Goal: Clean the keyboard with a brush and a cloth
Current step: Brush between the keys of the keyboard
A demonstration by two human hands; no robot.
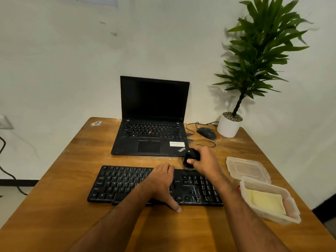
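Right hand (203, 161) curled round a small black rounded brush (191, 158) at the far edge of the flat black plastic keyboard (127, 184), thumb pinching the brush's front. Bristles hard to make out: blurred, dark against dark keys, appeared to touch the key row above the arrow block. Left hand (160, 180) lay flat on the keyboard's middle, fingers straight and together, thumb spread out over the near edge onto the wood; it hid the keys beneath. Right forearm covered part of the number pad. Key legends too small to read; keys showed pale dusty smears near the right end.

Keyboard sat near-centre on the brown wooden table (63, 170), grain visible, scuffed pale at the far edge. Folded pale yellow cloth (263, 200) lay inside a translucent rectangular plastic box (291, 218) at near right, partly hidden by the box wall. Something reddish behind the box's left wall, couldn't tell what. Matching translucent lid (247, 169) lay flat just beyond the box, touching it.

Open black matte laptop (152, 124) beyond the keyboard, screen dark, white sticker on the palm rest unreadable. Black wired mouse (207, 133) right of it, cable looped. White smooth pot with a green leafy plant (229, 127) at far right, gravel on top. Small sticker (96, 123) at the far-left corner, illegible.
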